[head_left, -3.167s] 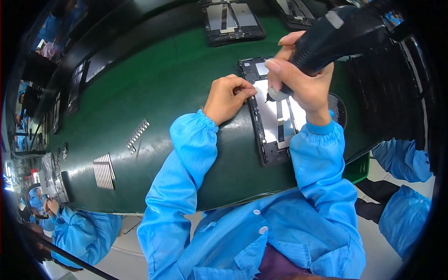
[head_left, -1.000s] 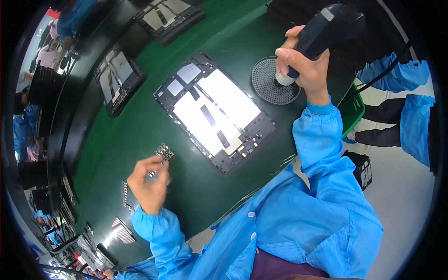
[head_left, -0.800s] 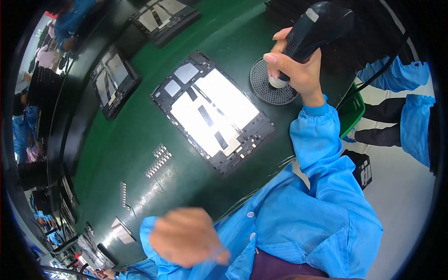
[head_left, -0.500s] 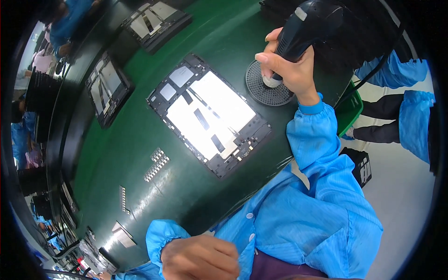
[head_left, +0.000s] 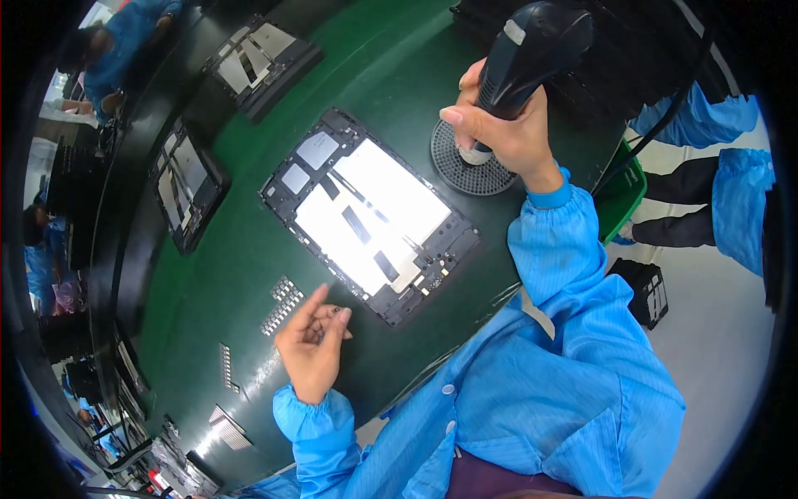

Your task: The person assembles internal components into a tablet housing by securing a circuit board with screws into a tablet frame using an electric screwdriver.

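My right hand (head_left: 511, 133) is wrapped around the handle of a black handheld tool (head_left: 532, 50) with a bulky top. The tool's lower end is over a round, dark perforated disc (head_left: 490, 179); whether they are joined I cannot tell. My left hand (head_left: 312, 341) is raised near the lower left edge of an opened tablet (head_left: 407, 179), index finger extended, thumb and other fingers drawn together. A tiny dark spot shows at those fingertips, too small to name. The tablet lies flat, with bright battery panels and dark strips showing. Small metallic parts (head_left: 283, 303) lie in rows beside my left hand.
Two more opened tablets (head_left: 187, 187) (head_left: 258, 62) lie at the far left. A strip of small parts (head_left: 229, 368) and a striped piece (head_left: 229, 428) are nearer me. A green bin (head_left: 632, 187), a cable (head_left: 665, 137) and people in blue are at the right.
My left hand has moved up and forward from near my body to beside the tablet, its fingers partly unfolding. The right hand still grips the black tool, shifted slightly with the view.
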`<state>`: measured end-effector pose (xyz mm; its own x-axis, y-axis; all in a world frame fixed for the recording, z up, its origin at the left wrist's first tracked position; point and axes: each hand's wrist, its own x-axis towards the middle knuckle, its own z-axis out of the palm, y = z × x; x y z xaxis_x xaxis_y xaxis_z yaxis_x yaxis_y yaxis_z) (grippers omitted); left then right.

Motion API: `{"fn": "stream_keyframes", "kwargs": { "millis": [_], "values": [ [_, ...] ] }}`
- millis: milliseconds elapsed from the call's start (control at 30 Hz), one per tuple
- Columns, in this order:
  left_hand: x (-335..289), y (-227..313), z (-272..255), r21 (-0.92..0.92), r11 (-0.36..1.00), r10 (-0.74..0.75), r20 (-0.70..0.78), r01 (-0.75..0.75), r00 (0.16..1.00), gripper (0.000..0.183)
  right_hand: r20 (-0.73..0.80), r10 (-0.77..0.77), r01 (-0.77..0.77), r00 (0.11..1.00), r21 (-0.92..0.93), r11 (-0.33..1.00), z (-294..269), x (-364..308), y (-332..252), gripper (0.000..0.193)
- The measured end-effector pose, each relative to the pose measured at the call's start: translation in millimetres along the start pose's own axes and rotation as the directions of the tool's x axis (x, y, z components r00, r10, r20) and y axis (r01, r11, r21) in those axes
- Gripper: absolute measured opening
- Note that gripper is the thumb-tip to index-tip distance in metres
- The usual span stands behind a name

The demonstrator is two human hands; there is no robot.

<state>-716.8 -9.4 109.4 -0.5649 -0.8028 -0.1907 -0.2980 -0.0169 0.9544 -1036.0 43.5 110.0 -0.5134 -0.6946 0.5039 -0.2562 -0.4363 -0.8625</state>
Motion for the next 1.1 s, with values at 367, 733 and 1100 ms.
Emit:
{"fn": "stream_keyframes", "kwargs": {
  "millis": [367,733,1100],
  "values": [
    [23.0,-35.4,6.1,0.151,0.981,0.112,0.073,-0.122,0.991,0.051,0.069,-0.16,0.152,0.985,0.115,0.982,32.0,12.2,-23.1,0.028],
    [25.0,-46.3,-2.4,-0.182,0.978,0.085,-0.077,-0.098,0.993,0.017,0.338,-0.063,-0.011,0.939,0.212,0.977,171.5,29.1,-13.2,0.031],
    [28.9,-38.3,4.7,-0.413,0.911,-0.054,-0.094,0.01,0.994,0.012,0.34,-0.012,-0.056,0.94,0.188,0.981,181.7,36.6,-6.0,0.031]
  ]
}}
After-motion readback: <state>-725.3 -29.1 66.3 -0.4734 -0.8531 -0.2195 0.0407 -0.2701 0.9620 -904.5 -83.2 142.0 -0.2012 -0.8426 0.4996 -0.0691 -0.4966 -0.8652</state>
